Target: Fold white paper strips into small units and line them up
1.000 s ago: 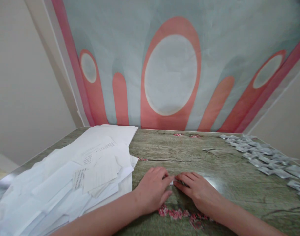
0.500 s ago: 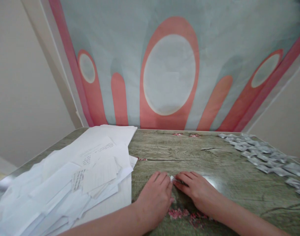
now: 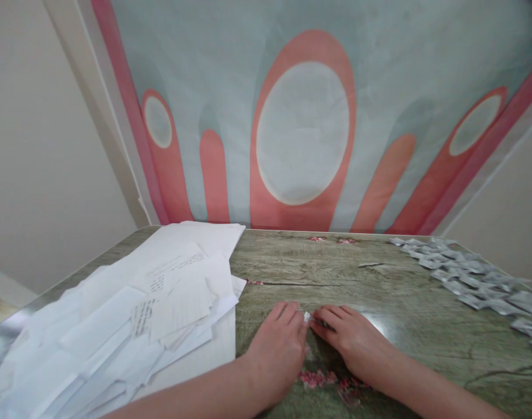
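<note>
Close together at the near middle of the table, my left hand (image 3: 280, 346) and my right hand (image 3: 347, 334) pinch a small piece of white paper (image 3: 307, 317) between them. Only a bit of the paper shows; the fingers cover the rest, so its full shape cannot be made out. Both hands are closed, with the fingertips low over the tabletop. To the left of my left hand lies a large heap of white paper sheets and scraps (image 3: 178, 314), some with printed lines.
The wood-patterned table (image 3: 292, 256) has pink flower prints (image 3: 316, 378). Several small folded pieces, greyish white (image 3: 467, 273), lie in rows along its right side. A patterned wall covering (image 3: 231, 87) in pink and grey-blue rises behind the far edge.
The view has shifted very slightly. Both hands stay in the same place on the small paper piece, with hardly any finger motion.
</note>
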Demonstrator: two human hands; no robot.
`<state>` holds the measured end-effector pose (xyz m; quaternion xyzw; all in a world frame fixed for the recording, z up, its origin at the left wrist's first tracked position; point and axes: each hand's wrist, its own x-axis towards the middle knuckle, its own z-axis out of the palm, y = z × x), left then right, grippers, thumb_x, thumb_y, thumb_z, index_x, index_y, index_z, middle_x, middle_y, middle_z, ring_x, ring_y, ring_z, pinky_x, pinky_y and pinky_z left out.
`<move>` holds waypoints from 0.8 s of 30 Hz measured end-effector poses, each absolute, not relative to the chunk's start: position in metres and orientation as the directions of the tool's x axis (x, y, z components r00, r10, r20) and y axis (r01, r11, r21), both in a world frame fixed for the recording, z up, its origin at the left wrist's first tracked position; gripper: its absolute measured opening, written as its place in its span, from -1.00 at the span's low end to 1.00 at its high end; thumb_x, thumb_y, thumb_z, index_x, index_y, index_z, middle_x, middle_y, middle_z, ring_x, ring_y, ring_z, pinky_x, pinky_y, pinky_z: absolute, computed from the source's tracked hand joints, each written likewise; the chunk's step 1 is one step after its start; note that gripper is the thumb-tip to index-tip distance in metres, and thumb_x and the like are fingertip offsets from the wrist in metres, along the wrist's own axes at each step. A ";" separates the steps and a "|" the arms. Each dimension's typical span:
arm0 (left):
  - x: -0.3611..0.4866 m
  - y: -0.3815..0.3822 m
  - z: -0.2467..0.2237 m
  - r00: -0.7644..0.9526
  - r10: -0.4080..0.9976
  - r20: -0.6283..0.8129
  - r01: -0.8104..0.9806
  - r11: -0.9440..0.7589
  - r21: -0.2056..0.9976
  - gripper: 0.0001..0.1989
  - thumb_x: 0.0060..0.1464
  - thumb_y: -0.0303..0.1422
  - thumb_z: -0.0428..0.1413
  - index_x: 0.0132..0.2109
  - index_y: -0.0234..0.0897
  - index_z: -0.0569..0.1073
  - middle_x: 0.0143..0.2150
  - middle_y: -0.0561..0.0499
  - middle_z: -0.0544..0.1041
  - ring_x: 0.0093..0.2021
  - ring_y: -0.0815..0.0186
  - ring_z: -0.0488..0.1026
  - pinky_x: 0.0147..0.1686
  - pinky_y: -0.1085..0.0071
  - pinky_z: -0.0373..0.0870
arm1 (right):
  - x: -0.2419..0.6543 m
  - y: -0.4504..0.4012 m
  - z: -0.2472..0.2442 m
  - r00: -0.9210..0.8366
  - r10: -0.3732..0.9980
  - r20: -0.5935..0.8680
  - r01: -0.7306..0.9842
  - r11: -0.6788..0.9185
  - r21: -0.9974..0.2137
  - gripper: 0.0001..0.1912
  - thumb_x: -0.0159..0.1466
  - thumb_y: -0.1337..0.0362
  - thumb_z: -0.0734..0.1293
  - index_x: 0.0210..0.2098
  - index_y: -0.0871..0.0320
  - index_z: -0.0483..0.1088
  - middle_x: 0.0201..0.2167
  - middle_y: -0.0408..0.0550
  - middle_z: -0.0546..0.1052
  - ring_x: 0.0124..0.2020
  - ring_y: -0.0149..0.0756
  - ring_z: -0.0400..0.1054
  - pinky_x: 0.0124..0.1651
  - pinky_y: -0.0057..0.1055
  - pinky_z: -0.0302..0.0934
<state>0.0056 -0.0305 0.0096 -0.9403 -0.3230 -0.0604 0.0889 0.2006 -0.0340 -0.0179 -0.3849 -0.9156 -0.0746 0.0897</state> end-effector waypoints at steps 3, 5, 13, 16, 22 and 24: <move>0.005 -0.032 0.006 0.772 0.607 0.186 0.633 -0.762 -0.141 -0.67 0.14 -0.30 -0.03 -0.05 -0.45 0.41 -0.05 -0.17 0.42 0.11 0.11 0.18 0.16 0.20 -0.07 | 0.200 -0.034 -0.017 -0.687 0.695 0.214 0.720 0.691 0.068 -0.70 0.19 0.42 0.25 -0.07 0.17 0.35 -0.20 0.03 0.43 -0.17 -0.18 0.27 -0.17 -0.27 0.15; 0.005 -0.033 0.005 0.764 0.618 0.185 0.642 -0.754 -0.136 -0.67 0.13 -0.28 0.00 -0.08 -0.45 0.43 -0.06 -0.17 0.43 0.11 0.12 0.18 0.17 0.21 -0.08 | 0.200 -0.035 -0.016 -0.686 0.696 0.213 0.720 0.691 0.063 -0.69 0.18 0.42 0.25 -0.06 0.17 0.35 -0.19 0.02 0.43 -0.17 -0.18 0.27 -0.17 -0.27 0.15; 0.003 -0.028 0.010 0.788 0.590 0.175 0.612 -0.780 -0.131 -0.76 0.10 -0.33 0.02 -0.15 -0.39 0.45 -0.13 -0.14 0.44 0.07 0.14 0.22 0.15 0.23 -0.03 | 0.201 -0.034 -0.015 -0.678 0.698 0.231 0.725 0.687 0.049 -0.71 0.20 0.41 0.25 -0.08 0.13 0.36 -0.19 0.00 0.44 -0.17 -0.21 0.28 -0.17 -0.29 0.14; 0.002 -0.028 0.009 0.786 0.592 0.176 0.614 -0.780 -0.120 -0.75 0.10 -0.33 0.02 -0.16 -0.41 0.46 -0.13 -0.16 0.44 0.06 0.12 0.21 0.14 0.22 -0.02 | 0.203 -0.033 -0.013 -0.676 0.703 0.222 0.727 0.685 0.048 -0.72 0.20 0.42 0.26 -0.08 0.12 0.36 -0.18 -0.02 0.44 -0.18 -0.22 0.29 -0.18 -0.30 0.16; 0.003 -0.028 0.007 0.786 0.594 0.172 0.615 -0.780 -0.115 -0.74 0.07 -0.36 0.02 -0.17 -0.45 0.47 -0.14 -0.18 0.44 0.06 0.11 0.22 0.16 0.23 -0.03 | 0.204 -0.034 -0.009 -0.647 0.738 0.192 0.759 0.647 0.072 -0.76 0.19 0.45 0.26 -0.15 0.13 0.40 -0.21 -0.04 0.46 -0.23 -0.21 0.32 -0.22 -0.29 0.18; 0.003 -0.028 0.007 0.783 0.597 0.175 0.618 -0.780 -0.100 -0.74 0.07 -0.37 0.02 -0.15 -0.45 0.46 -0.11 -0.18 0.44 0.07 0.11 0.23 0.16 0.24 -0.01 | 0.205 -0.034 -0.010 -0.637 0.745 0.198 0.767 0.638 0.065 -0.77 0.22 0.44 0.23 -0.17 0.12 0.41 -0.22 -0.04 0.46 -0.23 -0.21 0.32 -0.20 -0.28 0.18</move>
